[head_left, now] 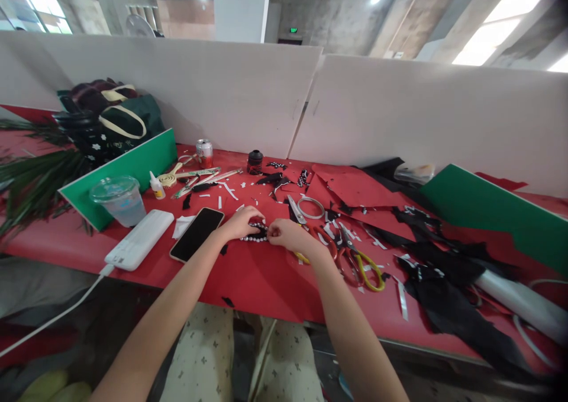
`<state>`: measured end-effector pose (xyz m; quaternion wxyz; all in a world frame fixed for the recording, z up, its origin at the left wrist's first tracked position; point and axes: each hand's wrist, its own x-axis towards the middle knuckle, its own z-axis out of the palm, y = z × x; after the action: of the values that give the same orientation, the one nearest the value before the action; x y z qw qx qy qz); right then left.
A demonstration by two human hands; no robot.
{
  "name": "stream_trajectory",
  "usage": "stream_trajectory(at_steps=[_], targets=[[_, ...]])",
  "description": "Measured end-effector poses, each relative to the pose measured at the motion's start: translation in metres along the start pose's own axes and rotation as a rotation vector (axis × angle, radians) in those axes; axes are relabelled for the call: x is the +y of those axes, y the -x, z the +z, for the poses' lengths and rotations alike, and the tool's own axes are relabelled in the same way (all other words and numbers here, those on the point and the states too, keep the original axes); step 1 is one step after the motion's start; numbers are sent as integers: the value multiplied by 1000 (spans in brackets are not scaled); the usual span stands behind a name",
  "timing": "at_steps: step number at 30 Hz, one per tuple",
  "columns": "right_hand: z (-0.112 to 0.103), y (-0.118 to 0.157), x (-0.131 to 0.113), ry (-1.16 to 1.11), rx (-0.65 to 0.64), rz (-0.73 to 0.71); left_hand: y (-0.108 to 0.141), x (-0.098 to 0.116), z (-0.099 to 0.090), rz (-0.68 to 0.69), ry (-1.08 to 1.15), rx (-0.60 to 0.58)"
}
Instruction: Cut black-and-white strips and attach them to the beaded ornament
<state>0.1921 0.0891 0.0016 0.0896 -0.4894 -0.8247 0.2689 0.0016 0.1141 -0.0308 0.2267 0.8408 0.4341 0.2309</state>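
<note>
A small black piece edged with pearl-like beads [254, 238] lies on the red tabletop between my hands. My left hand [241, 222] rests over its left end, fingers curled down onto it. At its right end, the fingers of my right hand [286, 235] are pinched together on the edge. Just left of my left hand is a phone [197, 234] with a dark screen. Silver scissors [296, 209] and a pale ring [311, 208] lie beyond my right hand. Yellow-handled scissors [369, 270] and red-handled ones lie to its right.
On the left are a white power bank [139, 239] with a cable, a plastic cup [118, 198], a glue bottle [157, 186] and a green divider [133, 168]. A can [205, 153] and a black thread spool [255, 161] stand behind. Black fabric [457, 307] and scraps cover the right.
</note>
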Motion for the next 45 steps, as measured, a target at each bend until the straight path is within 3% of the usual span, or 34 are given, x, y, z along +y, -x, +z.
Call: stream_trajectory(at_steps=[15, 24, 31, 45], targets=[[2, -6, 11, -157, 14, -19, 0, -1, 0, -3, 32, 3], [-4, -23, 19, -190, -149, 35, 0, -2, -1, -4, 35, 3], [-5, -19, 24, -338, -190, -10, 0, -6, 2, -33, 58, 19], [-6, -8, 12, -470, -133, 99, 0, -7, 2, -16, 46, 3]])
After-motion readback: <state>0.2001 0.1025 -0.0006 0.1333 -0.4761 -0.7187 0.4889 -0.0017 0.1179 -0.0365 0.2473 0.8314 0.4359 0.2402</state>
